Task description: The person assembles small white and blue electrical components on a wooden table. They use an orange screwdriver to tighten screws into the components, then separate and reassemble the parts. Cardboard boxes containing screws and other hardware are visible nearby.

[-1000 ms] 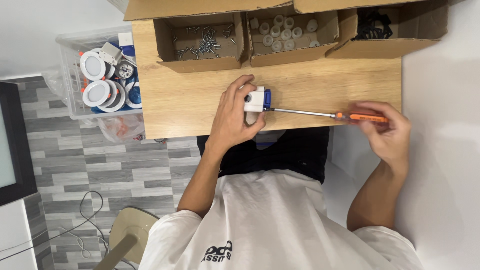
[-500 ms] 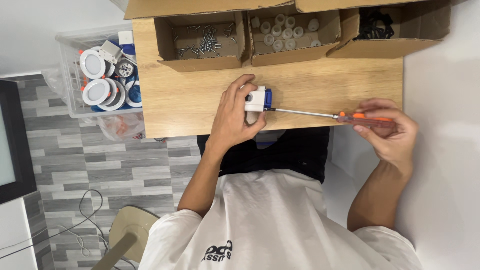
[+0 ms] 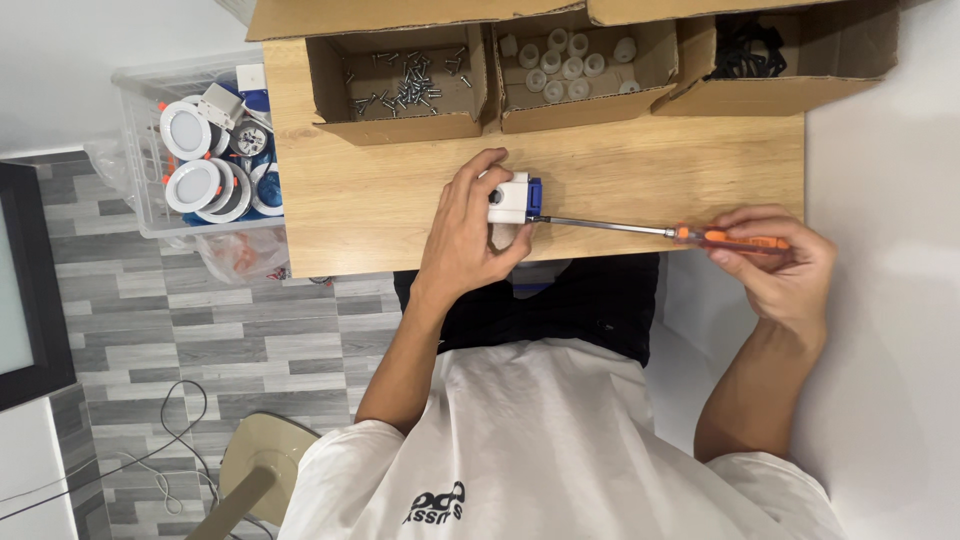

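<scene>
the left hand (image 3: pixel 465 235) lies on the pale wooden tabletop (image 3: pixel 370 215), its fingers curled around a small white plastic box with a blue end (image 3: pixel 514 198), thumb below it and fingertips over its far side, so the box sits pinched inside the grip. just beyond the thumb's tip, the thin steel shaft of a long screwdriver with an orange handle (image 3: pixel 730 239) meets the box's blue end. the right hand (image 3: pixel 780 265) hangs off the table's edge, fingers pressed together and wrapped around that orange handle. past the left fingertips stand three open brown cardboard boxes: one with loose dark screws (image 3: pixel 400 85), one with small white round caps (image 3: pixel 575 65), one with black parts (image 3: pixel 745 50). well outside the left knuckles, a clear plastic bin of round white lamps (image 3: pixel 205 160) stands beside the table.
</scene>
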